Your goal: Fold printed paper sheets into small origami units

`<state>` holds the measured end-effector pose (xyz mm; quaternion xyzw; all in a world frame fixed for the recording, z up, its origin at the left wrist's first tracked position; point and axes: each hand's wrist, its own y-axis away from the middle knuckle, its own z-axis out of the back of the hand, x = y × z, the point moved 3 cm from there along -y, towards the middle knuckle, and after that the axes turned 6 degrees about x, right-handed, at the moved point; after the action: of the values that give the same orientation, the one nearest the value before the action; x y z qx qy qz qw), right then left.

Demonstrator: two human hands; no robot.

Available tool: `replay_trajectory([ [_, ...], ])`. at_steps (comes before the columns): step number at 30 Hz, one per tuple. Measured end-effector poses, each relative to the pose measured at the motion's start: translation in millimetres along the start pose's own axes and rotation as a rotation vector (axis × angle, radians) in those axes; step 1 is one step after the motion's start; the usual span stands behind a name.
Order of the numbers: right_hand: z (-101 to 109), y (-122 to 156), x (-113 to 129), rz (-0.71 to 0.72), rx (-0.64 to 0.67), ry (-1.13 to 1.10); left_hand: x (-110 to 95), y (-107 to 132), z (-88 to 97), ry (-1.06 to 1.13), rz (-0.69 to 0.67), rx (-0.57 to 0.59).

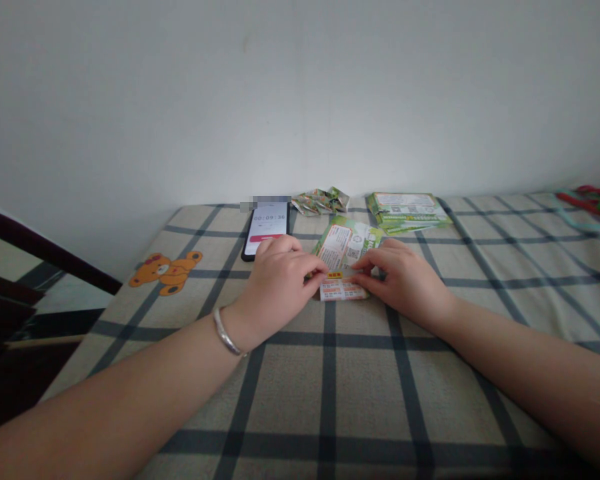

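Left hand point(285, 277) pinching green printed leaflet point(341, 241) by left edge; right hand point(404, 277) pinching right edge.

Home, by looks: checked cloth point(290, 393), orange cartoon bear point(166, 272) on it, plain pale wall point(300, 100) behind.

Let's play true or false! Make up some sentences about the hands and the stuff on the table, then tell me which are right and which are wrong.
1. The left hand and the right hand are both at the same paper. True.

2. The bracelet is on the right wrist. False: it is on the left wrist.

3. The bear picture is up on the wall. False: it is on the tablecloth.

4. The phone has its screen lit up. True.

5. The stack of papers is left of the phone. False: it is to the right.
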<state>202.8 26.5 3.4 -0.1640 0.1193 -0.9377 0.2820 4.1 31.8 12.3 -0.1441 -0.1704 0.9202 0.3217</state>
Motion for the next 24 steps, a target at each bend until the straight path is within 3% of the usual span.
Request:
replay_trajectory([
  [7,-4,-4,-4,-0.013,0.020,-0.005,-1,-1,-3.4,-0.013,-0.022,0.076],
  [17,-5,-5,-7,-0.040,0.023,0.039,2,-3,-6.7,0.056,-0.085,0.078],
  [24,-6,-4,-7,-0.084,0.043,0.020,8,-4,-12.8,0.066,-0.022,0.065],
])
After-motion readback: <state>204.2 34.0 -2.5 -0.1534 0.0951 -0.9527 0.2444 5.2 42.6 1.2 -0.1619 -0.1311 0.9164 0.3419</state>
